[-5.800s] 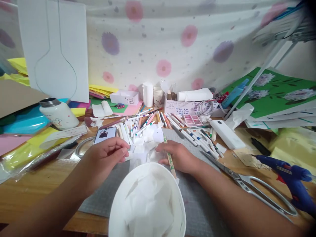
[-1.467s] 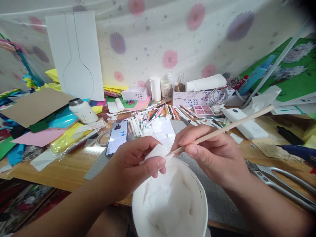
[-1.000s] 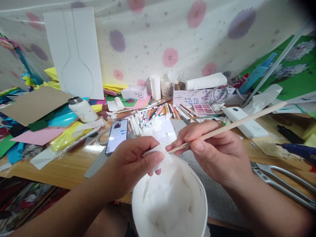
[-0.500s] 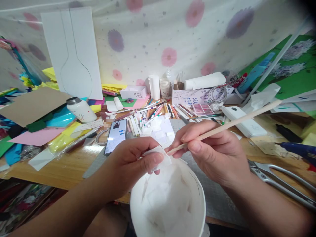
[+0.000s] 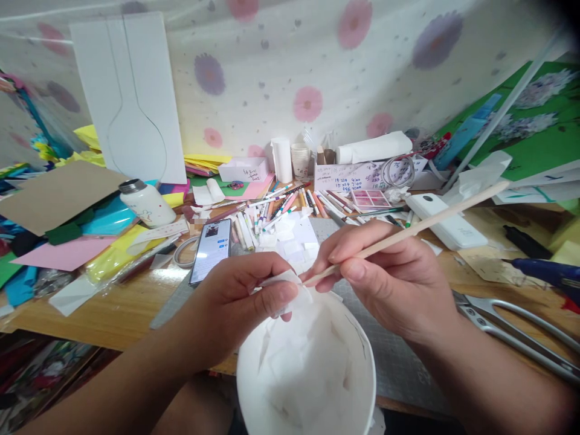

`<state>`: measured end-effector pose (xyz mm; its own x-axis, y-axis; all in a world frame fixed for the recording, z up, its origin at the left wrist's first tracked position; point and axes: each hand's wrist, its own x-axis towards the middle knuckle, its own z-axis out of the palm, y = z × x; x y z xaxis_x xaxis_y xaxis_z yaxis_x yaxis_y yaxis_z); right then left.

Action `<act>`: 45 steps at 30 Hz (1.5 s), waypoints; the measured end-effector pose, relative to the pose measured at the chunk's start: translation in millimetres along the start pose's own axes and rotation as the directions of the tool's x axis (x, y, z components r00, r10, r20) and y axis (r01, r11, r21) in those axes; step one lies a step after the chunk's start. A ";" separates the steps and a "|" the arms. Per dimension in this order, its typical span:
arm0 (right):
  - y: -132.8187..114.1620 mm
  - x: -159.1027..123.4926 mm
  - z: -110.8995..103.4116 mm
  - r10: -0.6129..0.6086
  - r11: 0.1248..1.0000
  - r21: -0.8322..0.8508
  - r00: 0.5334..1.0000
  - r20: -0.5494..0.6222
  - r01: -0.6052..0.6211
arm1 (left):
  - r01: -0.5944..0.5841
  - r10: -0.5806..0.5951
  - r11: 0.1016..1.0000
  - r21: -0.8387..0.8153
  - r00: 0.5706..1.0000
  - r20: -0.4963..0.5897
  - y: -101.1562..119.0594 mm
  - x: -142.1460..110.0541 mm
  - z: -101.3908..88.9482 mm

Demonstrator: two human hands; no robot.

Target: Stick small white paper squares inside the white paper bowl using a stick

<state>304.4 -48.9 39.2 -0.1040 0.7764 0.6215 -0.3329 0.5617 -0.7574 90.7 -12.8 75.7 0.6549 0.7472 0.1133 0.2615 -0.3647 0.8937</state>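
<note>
Between its thumb and fingers, my left hand [image 5: 247, 302] pinches a small piece of thin white paper [image 5: 281, 280] above the far rim of a white bowl [image 5: 306, 368]. A slim, pale wooden stick [image 5: 421, 226] rests in my right hand [image 5: 385, 272], gripped like a pen. Its lower tip meets the paper at my left fingertips, and its other end slants up to the right. White patches and a few brownish marks show on the inside of the bowl, which stands close to me. Whether anything coats the stick's tip I cannot make out.
Scissors [image 5: 516, 332] and a blue glue gun [image 5: 548, 272] lie at the right. A phone [image 5: 211, 251], many markers [image 5: 254, 223] and white paper squares [image 5: 294, 238] lie beyond my hands. A white bottle [image 5: 147, 202] stands left, near coloured sheets [image 5: 63, 251].
Both hands keep their hold on the paper and the stick. The whole view has shifted slightly; otherwise little differs.
</note>
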 end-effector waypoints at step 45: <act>-1.2 0.5 2.0 0.006 1.000 -0.019 0.999 -0.036 -0.007 | -0.056 0.088 0.991 0.119 0.955 -0.283 -5.2 2.4 2.3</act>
<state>302.9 -49.8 40.8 -0.0726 0.7894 0.6096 -0.3140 0.5620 -0.7652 92.5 -10.4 70.3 0.4482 0.8385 0.3097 0.3070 -0.4698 0.8277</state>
